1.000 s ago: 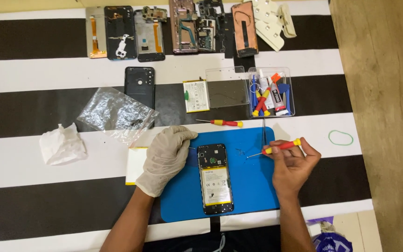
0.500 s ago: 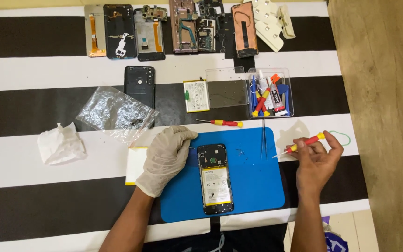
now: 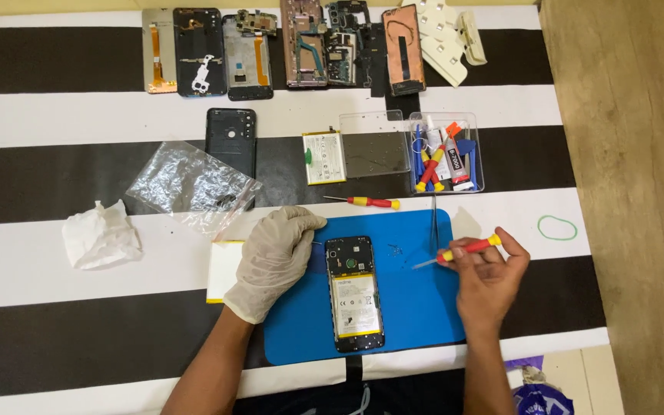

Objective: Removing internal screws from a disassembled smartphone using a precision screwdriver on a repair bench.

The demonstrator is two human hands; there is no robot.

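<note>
An opened phone (image 3: 354, 293) with its battery showing lies on a blue work mat (image 3: 416, 307). My left hand (image 3: 274, 257), in a pale glove, rests flat on the mat's left edge just beside the phone. My right hand (image 3: 492, 275) is bare and holds a small red and yellow screwdriver (image 3: 459, 251), tip pointing left over the mat, right of the phone. Tweezers (image 3: 433, 224) lie on the mat close to the screwdriver tip. A few tiny screws (image 3: 395, 249) sit on the mat near the phone.
A second screwdriver (image 3: 370, 202) lies above the mat. Behind it are a clear tool box (image 3: 446, 154), a loose battery (image 3: 323, 157), a black back cover (image 3: 230, 137), a plastic bag (image 3: 190, 186), a tissue (image 3: 101, 234), a green rubber band (image 3: 557, 227) and several dismantled phones (image 3: 286, 46).
My right hand moved right off the mat's edge with the screwdriver, then came back left and down over the mat. My left hand and the phone stayed put.
</note>
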